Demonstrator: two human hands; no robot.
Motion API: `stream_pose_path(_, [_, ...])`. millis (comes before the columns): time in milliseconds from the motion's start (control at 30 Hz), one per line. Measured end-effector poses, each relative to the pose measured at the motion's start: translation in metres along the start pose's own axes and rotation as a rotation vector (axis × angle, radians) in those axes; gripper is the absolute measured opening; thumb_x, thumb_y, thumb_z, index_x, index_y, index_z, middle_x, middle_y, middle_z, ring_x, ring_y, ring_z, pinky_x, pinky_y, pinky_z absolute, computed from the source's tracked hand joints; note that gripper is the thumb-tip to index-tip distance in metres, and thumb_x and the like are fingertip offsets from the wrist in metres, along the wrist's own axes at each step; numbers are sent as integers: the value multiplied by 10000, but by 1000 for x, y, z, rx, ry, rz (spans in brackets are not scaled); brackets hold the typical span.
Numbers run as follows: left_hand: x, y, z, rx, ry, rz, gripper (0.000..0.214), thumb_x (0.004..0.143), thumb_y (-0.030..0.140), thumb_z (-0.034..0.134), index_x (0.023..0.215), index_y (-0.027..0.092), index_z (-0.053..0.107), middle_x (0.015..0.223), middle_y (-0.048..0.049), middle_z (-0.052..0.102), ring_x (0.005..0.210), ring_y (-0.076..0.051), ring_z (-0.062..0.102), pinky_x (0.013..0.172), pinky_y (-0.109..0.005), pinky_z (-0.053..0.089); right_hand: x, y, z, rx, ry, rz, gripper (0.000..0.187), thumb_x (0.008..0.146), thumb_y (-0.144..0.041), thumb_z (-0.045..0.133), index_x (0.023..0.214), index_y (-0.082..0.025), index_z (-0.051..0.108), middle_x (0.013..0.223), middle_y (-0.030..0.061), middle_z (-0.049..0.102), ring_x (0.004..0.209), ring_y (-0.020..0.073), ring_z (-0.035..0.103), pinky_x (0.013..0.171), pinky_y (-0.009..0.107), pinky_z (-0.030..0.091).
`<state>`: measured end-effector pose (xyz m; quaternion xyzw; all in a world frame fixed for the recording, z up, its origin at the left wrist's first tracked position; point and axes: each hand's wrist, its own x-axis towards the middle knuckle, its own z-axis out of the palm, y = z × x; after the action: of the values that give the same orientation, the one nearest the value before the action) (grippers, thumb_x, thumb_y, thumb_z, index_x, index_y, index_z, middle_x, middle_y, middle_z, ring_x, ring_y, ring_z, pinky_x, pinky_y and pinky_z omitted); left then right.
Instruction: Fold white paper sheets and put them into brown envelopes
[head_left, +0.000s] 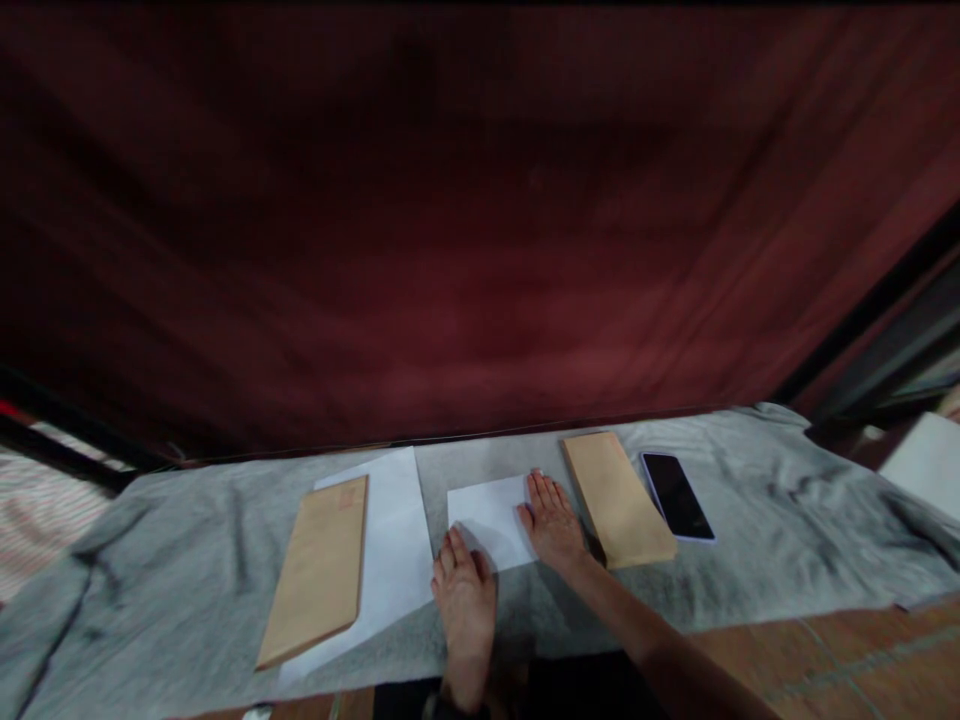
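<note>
A small white sheet of paper (491, 515), which looks folded, lies on the grey cloth in front of me. My left hand (463, 590) rests on its lower left corner with the fingers stretched out. Across the right edge of the same paper my right hand (553, 520) lies flat, fingers extended. Just right of that hand is a brown envelope stack (619, 500). To the left, larger white paper (396, 540) sits partly under another brown envelope stack (319, 570). The palms hide parts of the small paper's edges.
A phone (679, 497) with a pale purple case lies right of the right-hand envelopes. Grey cloth (780, 520) covers the table. A dark red panel (480, 250) rises behind it. Brown floor tiles (847, 655) show at the lower right.
</note>
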<state>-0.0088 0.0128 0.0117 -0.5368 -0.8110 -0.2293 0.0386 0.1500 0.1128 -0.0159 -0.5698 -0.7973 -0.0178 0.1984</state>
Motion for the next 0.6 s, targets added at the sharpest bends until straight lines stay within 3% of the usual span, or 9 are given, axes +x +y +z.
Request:
stream_pose_path(200, [10,-12,1,-221,-9,-81,547,925,198,415,1448,46,459,1119,-189,686,1017,-276,675,937,-410,542,-1,0,1,23,54,-6,589,1037,-371,343,1535,-60,384,1552,181,428,1441,293,405,1183,472,284])
stream_pose_path(400, [10,-22,8,-445,-48,-84,603,869,120,402,1469,77,439,1310,-199,664,1197,-268,656,1019,-390,521,0,0,2,28,77,-5,569,1028,-359,368,1521,-78,419,1531,177,460,1425,304,429,1176,475,296])
stream_pose_path(600, [13,-25,-2,-740,-84,-176,673,829,158,502,1497,189,429,1243,-100,722,1163,-246,677,989,-398,552,-5,-6,-10,53,75,43,551,1018,-315,392,1502,-56,435,1530,205,457,1416,322,438,1163,504,332])
